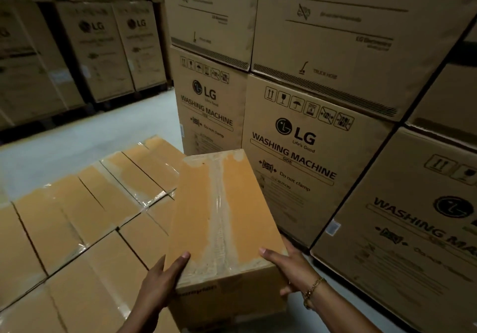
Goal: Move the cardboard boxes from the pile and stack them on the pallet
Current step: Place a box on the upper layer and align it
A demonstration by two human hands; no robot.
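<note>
Carton (pixel 224 216) held raised: my left hand (pixel 160 283) and right hand (pixel 291 268) clasp its near corners, thumbs over the taped top, at the right edge of the stacked boxes (pixel 77 216).

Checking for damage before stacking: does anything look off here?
Yes. The held box has a ragged, whitish strip along its top seam, as if tape were peeled; the stacked boxes show glossy tape.

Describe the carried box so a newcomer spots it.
Find the wall of LG washing machine cartons on the right. In front, beside the flat layer of taped boxes, one cardboard box is raised and skewed, the only one gripped by left hand and right hand.
</note>
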